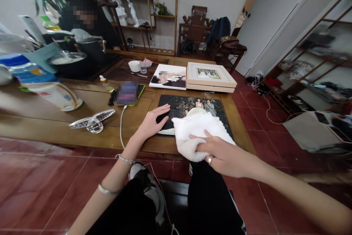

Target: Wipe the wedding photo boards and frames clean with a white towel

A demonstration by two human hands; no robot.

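Observation:
A dark photo print (189, 105) of a couple lies flat on the low wooden table (82, 125). My left hand (154, 121) rests flat on its near left corner, fingers stretched out. My right hand (220, 154) grips a white fluffy cloth (196, 128) that covers the print's near edge. A ring shows on that hand.
Behind the print lie a second photo print (169, 76) and stacked cream picture frames (210, 76). A phone (128, 94) on a white cable, a metal clip (92, 121), a tipped bottle (52, 94) and pots sit left. Another person in black (82, 11) sits at the far side.

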